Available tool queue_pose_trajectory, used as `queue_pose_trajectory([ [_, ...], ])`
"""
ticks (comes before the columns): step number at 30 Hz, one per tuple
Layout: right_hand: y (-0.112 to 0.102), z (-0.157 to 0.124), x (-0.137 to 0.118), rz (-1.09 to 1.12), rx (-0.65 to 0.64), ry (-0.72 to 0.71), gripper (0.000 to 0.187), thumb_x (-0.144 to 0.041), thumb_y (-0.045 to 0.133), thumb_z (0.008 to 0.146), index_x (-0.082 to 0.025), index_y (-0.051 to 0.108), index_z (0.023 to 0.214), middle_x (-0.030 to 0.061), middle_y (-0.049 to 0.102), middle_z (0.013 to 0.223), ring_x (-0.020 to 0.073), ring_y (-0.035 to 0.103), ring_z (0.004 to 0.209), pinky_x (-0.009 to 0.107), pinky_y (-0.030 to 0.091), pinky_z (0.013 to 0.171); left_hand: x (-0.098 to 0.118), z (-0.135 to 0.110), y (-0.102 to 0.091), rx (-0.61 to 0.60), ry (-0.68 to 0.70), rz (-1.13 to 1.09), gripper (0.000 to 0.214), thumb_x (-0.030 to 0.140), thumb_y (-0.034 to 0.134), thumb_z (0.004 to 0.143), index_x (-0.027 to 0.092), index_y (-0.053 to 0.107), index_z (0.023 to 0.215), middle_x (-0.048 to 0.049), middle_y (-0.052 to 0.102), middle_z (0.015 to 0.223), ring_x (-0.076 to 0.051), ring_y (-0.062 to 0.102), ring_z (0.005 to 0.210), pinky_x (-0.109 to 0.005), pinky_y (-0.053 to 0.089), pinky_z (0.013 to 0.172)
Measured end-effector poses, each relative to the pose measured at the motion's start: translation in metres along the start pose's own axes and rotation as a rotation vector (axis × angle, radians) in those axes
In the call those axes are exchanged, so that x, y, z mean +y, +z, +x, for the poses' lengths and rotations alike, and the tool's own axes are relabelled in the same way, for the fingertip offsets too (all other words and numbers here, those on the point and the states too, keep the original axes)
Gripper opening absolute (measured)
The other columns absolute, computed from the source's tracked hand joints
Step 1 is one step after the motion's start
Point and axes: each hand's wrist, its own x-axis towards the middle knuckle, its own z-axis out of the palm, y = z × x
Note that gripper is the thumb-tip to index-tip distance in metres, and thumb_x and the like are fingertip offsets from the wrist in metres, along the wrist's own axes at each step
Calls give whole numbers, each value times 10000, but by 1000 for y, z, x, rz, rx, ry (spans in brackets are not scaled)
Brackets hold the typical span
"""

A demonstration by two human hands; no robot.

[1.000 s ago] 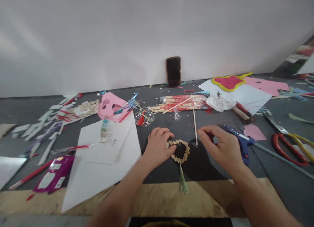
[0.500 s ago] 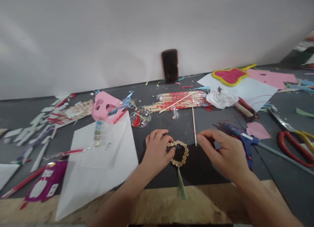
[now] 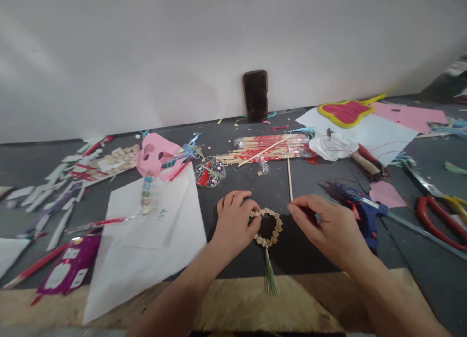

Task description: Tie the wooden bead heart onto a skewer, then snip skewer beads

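Observation:
A beaded bracelet, made of small pale wooden flower-like beads, lies in a ring on the dark tabletop. From its lower edge a green tassel hangs toward me. My left hand pinches the bracelet's left side between thumb and fingers, which cover some of the beads. To the right, my right hand is closed with thumb and forefinger together on a thin red thread, whose free end points left above the table. A wooden stick lies just beyond the right fingertips.
Wrapped chopsticks lie beyond my hands, before a phone propped on the wall. At right are a blue glue gun and red-handled scissors. White paper, a pink mask and a purple packet sit left.
My right hand has moved slightly left and down with the red thread, closer to the bracelet. My left hand keeps its hold on the bracelet. The view has shifted a little.

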Motion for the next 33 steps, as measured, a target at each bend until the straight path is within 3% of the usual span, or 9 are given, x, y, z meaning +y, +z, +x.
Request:
queue_pose_trajectory([
  [11, 17, -11, 4, -213, -289, -133, 161, -237, 492, 824, -218, 614, 721, -24, 653, 661, 109, 564, 551, 245, 302, 528, 1, 0, -1, 2, -4, 5, 106, 276, 557, 789, 257, 627, 866, -18, 567, 1197, -230, 423, 1171, -422, 300, 957],
  [19, 16, -13, 2, -273, -454, -141, 171, -222, 485, 817, -230, 613, 705, -32, 652, 661, 113, 570, 561, 262, 247, 516, 0, 1, -1, 8, 0, 1, 108, 275, 559, 788, 255, 628, 867, -22, 577, 1183, -235, 427, 1166, -428, 302, 957],
  [28, 29, -13, -1, -334, -211, -233, 180, -208, 518, 829, -210, 589, 664, -29, 617, 603, 122, 533, 543, 290, 288, 629, -1, -1, 0, 21, 18, -13, 95, 270, 553, 796, 257, 615, 867, -9, 585, 1173, -224, 434, 1162, -422, 302, 954],
  [33, 38, -13, -6, -300, -206, -277, 195, -213, 509, 851, -204, 603, 682, -17, 620, 632, 124, 547, 594, 303, 300, 708, -3, -2, 1, 25, 26, -18, 92, 263, 564, 790, 254, 610, 869, -3, 593, 1154, -222, 443, 1151, -419, 308, 948],
])
